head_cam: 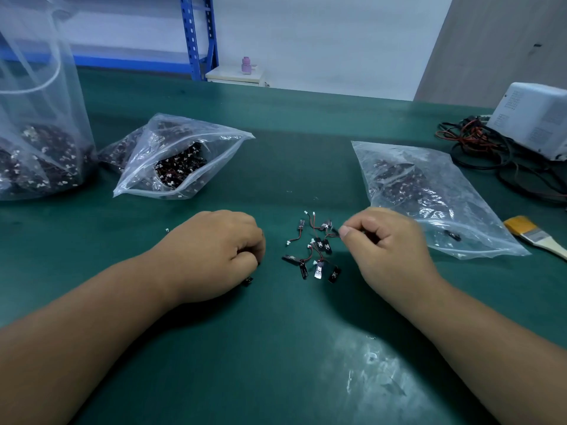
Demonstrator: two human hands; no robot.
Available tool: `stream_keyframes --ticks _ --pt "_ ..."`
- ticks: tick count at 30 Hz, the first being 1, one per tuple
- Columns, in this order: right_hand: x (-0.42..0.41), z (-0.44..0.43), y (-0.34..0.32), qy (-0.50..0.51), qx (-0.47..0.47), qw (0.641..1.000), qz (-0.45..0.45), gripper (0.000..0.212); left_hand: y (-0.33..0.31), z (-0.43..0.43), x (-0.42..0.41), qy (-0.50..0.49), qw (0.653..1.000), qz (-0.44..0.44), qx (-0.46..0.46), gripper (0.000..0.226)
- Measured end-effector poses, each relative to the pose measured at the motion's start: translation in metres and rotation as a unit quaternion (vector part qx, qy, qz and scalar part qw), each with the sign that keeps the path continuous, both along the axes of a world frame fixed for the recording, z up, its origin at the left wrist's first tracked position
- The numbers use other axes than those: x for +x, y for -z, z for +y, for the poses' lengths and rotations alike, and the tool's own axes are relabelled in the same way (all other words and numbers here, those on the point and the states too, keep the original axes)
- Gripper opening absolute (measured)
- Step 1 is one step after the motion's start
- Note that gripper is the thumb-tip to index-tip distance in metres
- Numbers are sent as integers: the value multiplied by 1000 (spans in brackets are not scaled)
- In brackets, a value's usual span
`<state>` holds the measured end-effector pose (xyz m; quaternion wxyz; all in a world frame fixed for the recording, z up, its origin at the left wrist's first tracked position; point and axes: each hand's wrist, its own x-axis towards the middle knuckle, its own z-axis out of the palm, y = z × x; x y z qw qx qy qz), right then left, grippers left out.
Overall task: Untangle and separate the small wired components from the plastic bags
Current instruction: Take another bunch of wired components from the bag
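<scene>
Small black wired components [316,256] were spread mid-frame on the green surface [276,332], outside the clear plastic bags [214,142]; one was pinched by the right hand [389,240] for freeing, others apparently gripped in the curled left hand [211,250]

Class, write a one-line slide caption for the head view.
Left hand curled, right hand pinching at a tangle of wired parts on a green table, bags beyond.

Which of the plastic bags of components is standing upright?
The tall bag at the far left; the zip bag beside it slumps on its side, and the right-side bag lies flat.
</scene>
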<state>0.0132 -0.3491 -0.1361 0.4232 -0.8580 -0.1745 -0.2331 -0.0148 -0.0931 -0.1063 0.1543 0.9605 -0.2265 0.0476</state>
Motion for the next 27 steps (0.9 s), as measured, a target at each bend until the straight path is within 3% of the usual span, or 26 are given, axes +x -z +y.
stream_keyframes --ticks 3,8,10,19,22,25,27 --pt "0 0 1 -22 -11 1000 -5 27 5 1 2 -4 1000 -12 -13 19" --pt "2 -1 -1 -4 70 997 33 27 13 3 7 -10 998 -25 -50 13" --pt "2 0 -1 -12 87 995 46 36 14 4 8 -8 998 -28 -52 14" --pt "-2 2 4 -103 104 984 100 42 18 5 11 -4 998 -40 -51 13" --pt "-4 2 1 -124 22 982 138 54 19 5 11 -3 998 -41 -48 15" --pt "-5 7 -3 -125 -212 953 178 96 19 5 12 -3 998 -36 -43 16" --pt "-3 14 -3 -119 -332 920 172 111 18 4 12 -8 999 -37 -36 14"
